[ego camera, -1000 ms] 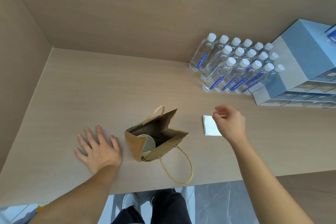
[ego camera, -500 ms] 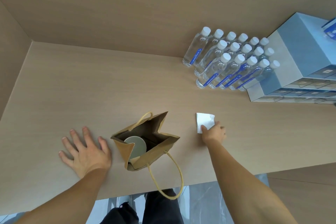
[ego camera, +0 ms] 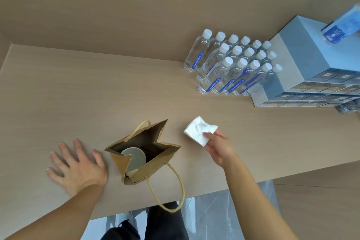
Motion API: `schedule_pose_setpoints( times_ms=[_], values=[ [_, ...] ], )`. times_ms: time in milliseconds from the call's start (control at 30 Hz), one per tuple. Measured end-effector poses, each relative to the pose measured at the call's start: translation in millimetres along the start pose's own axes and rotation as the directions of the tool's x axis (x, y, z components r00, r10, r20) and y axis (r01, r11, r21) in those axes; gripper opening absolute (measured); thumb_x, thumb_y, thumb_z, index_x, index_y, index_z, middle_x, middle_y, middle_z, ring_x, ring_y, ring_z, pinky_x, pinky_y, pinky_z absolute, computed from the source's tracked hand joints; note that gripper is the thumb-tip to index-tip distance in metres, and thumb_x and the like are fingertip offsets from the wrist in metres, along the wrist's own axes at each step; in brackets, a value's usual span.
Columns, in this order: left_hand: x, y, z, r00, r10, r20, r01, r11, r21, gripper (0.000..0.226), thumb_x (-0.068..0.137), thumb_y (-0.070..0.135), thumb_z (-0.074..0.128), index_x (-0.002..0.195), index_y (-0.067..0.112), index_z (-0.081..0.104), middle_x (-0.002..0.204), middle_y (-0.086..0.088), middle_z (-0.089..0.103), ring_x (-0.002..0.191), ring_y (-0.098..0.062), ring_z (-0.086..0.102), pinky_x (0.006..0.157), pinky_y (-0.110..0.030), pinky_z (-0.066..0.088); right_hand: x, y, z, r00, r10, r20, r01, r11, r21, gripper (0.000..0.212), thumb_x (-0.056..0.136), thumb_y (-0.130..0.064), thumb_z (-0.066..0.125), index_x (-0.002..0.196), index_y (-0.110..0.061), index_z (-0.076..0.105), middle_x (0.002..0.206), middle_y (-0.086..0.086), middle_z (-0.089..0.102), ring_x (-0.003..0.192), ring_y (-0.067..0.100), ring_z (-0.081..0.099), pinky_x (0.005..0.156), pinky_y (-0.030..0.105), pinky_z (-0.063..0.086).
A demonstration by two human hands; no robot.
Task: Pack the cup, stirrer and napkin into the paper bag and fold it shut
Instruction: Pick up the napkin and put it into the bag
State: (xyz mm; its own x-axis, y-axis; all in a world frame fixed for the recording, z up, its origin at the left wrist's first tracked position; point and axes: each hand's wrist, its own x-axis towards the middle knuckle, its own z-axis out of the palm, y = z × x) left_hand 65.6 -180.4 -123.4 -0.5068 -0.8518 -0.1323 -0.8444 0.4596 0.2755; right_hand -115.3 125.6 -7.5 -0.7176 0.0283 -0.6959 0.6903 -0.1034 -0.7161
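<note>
Head view: cup (ego camera: 134, 159) inside paper bag (ego camera: 155, 169)

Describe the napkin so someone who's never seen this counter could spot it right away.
On the tan counter, look right of the open paper bag. The napkin is pinched in the right hand: the only crumpled white sheet, unlike the clear bottles farther back.
</note>
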Motion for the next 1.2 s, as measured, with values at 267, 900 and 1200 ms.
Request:
schedule_pose_setpoints(
  times_ms=[267, 900, 1200],
  values=[
    [-5.2, 7.8, -0.9, 1.000, 0.003, 0.020, -0.003, 1.000, -0.025, 0.063, 0.091, 0.047, 0.029, 0.148, 0.021, 0.025, 0.161, -0.016, 0.019, 0.148, -0.037, 0.005, 0.115, -0.061, 0.004, -121.4, -39.2, 7.1, 0.942, -0.152, 0.298, 0.115, 0.984, 0.139, 0.017, 0.083, 0.001, 0.064, 0.094, 0.000, 0.077, 0.113, 0.021, 0.074, 0.094, 0.027, 0.076, 0.077, 0.035, 0.063],
    [-6.3, 1.9, -9.9, 0.997, 0.008, 0.072, -0.005, 0.999, -0.042, 0.064, 0.092, 0.046, 0.027, 0.151, 0.021, 0.023, 0.163, -0.015, 0.015, 0.149, -0.035, 0.003, 0.115, -0.062, 0.003, -170.7, -16.7, 166.6, 0.664, -0.172, 0.728, 0.634, -0.387, -0.670, 0.018, 0.086, 0.005, 0.051, 0.079, -0.011, 0.057, 0.065, 0.006, 0.044, 0.064, 0.030, 0.047, 0.051, 0.036, 0.048],
    [-3.9, 2.4, -7.4, 0.997, 0.004, 0.078, 0.000, 0.999, -0.043, 0.064, 0.092, 0.047, 0.028, 0.150, 0.022, 0.024, 0.163, -0.014, 0.017, 0.149, -0.034, 0.003, 0.115, -0.061, 0.004, -133.1, -16.5, 198.1, 0.831, -0.035, 0.555, 0.522, -0.298, -0.799, 0.021, 0.094, 0.000, 0.048, 0.104, -0.004, 0.066, 0.109, 0.018, 0.067, 0.097, 0.036, 0.066, 0.068, 0.037, 0.048]
  ],
)
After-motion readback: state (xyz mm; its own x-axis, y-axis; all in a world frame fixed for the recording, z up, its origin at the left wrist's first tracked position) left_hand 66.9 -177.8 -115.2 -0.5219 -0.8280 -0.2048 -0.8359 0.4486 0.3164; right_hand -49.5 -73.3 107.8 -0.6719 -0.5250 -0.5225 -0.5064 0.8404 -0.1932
